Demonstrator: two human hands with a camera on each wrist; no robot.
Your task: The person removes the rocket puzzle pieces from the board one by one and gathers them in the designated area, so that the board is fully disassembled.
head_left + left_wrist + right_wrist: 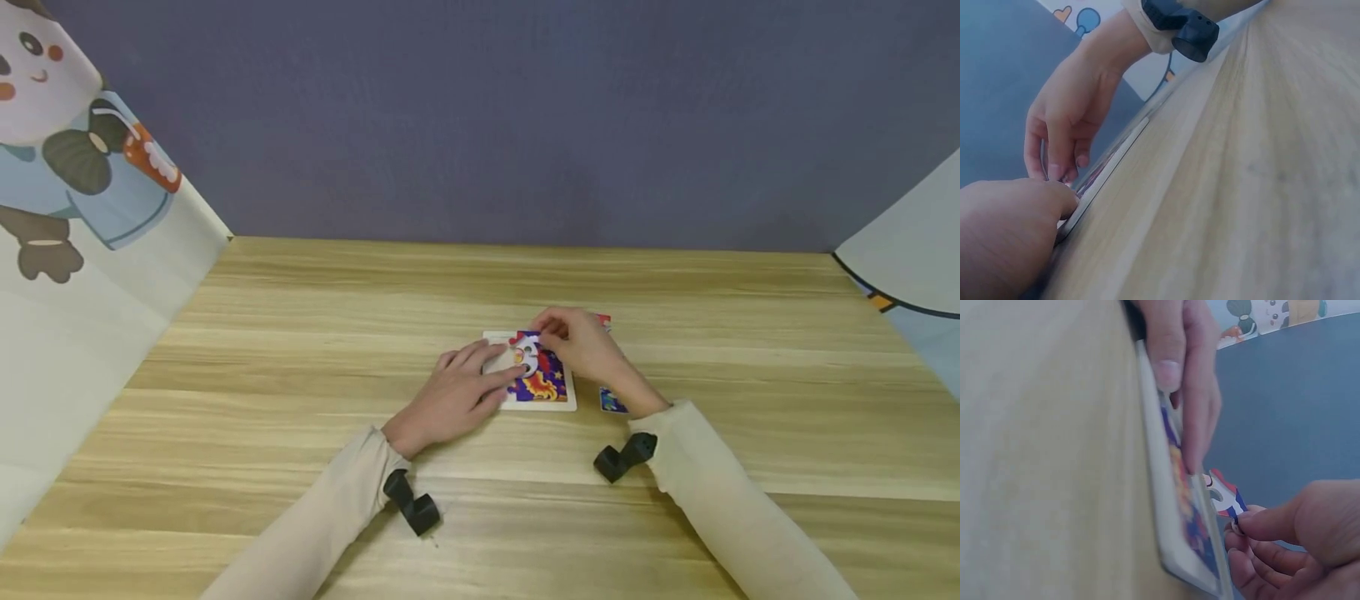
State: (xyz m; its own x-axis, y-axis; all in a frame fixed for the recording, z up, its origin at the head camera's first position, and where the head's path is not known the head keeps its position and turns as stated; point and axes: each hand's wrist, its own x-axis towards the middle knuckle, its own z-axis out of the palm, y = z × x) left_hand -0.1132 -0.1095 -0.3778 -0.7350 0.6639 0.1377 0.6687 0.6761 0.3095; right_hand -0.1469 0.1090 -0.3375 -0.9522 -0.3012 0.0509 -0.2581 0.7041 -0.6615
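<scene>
A jigsaw puzzle board (551, 407) with a pale rim lies flat on the table, its right part showing a purple picture with orange and yellow shapes. My left hand (456, 393) rests on the board's left part, fingers spread and mostly straight. At its far edge my right hand (588, 346) pinches a puzzle piece (1229, 499) between thumb and fingers. That piece is white, red and blue, and stands tilted up from the board in the right wrist view. In the left wrist view, the right hand (1072, 112) is just beyond the left hand (1010, 231).
A small blue puzzle piece (612, 400) lies right of the board, near the right wrist. Another reddish piece (603, 320) shows partly behind the right hand. The wood-grain table (300, 333) meets a dark blue wall (525, 125) at the back.
</scene>
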